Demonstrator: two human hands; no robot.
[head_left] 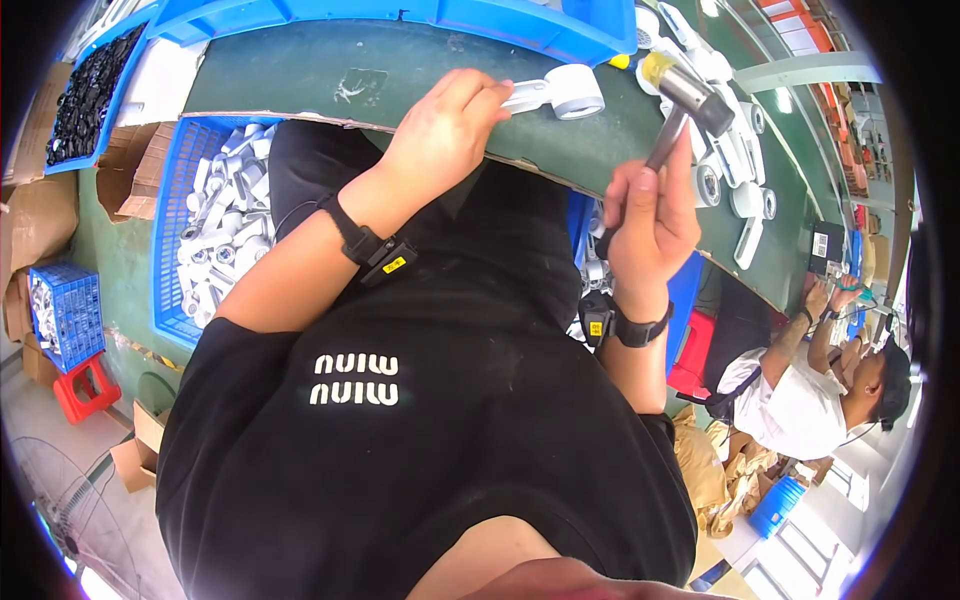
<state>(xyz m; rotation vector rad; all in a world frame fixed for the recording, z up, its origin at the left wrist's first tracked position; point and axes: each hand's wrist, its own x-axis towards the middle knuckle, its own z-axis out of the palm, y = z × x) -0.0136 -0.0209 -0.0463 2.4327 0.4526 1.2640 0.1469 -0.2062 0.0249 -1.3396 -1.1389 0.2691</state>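
My left hand (447,128) is closed around the narrow handle of a white plastic part (576,92), whose round, cup-like head points right over the green worktop (330,72). In my right hand (652,228) is a mallet (688,94), gripped by its dark handle. Its metal head has one yellowish face and one black face, and it is raised to the right of the white part, apart from it. Behind and beside the mallet lie several similar white parts (748,205) on the worktop.
A large blue tray (420,14) edges the far side. Left of my lap stands a blue crate (172,235) full of white parts; a blue bin of small black pieces (92,100) sits at far left. A red stool (86,388) is below. A co-worker (800,400) works at right.
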